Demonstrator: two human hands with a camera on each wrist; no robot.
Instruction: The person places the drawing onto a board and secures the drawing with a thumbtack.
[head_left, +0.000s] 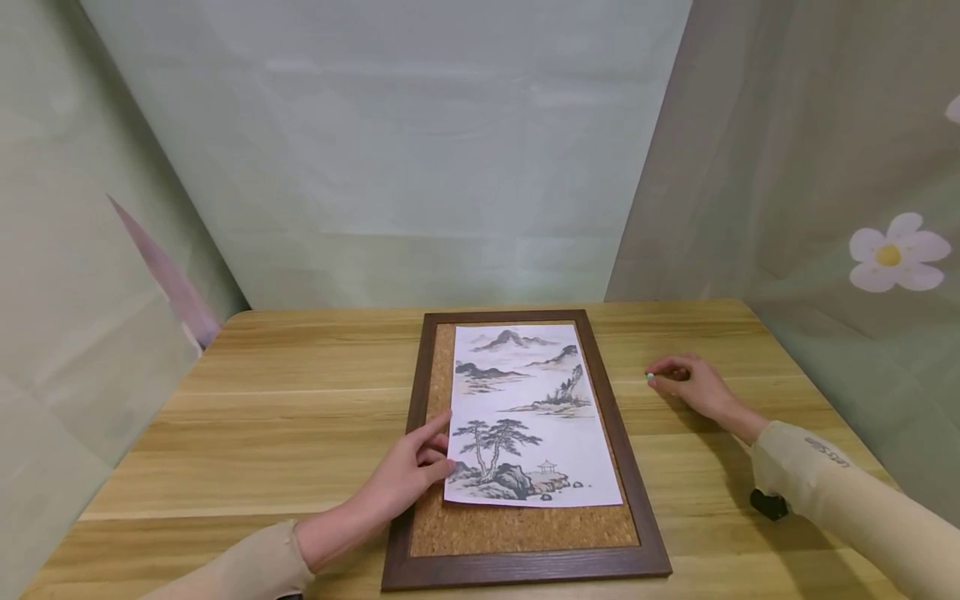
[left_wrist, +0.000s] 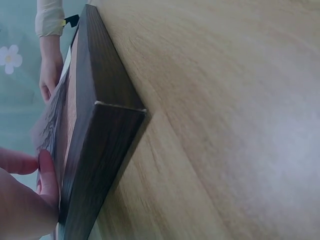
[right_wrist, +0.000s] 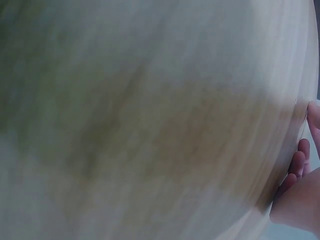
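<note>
A dark wooden frame holding a cork board lies flat on the table. On the cork lies a paper ink landscape painting. My left hand rests on the frame's left side, its fingers touching the paper's lower left edge. In the left wrist view the frame's corner shows close up beside the left hand. My right hand is on the table right of the frame, pinching a small pale pin. The right wrist view is blurred, with only the fingers showing.
The wooden table extends left and right of the frame. Pale green cloth walls close in the back and both sides; the right one carries a white flower print. A small black thing sits under my right sleeve.
</note>
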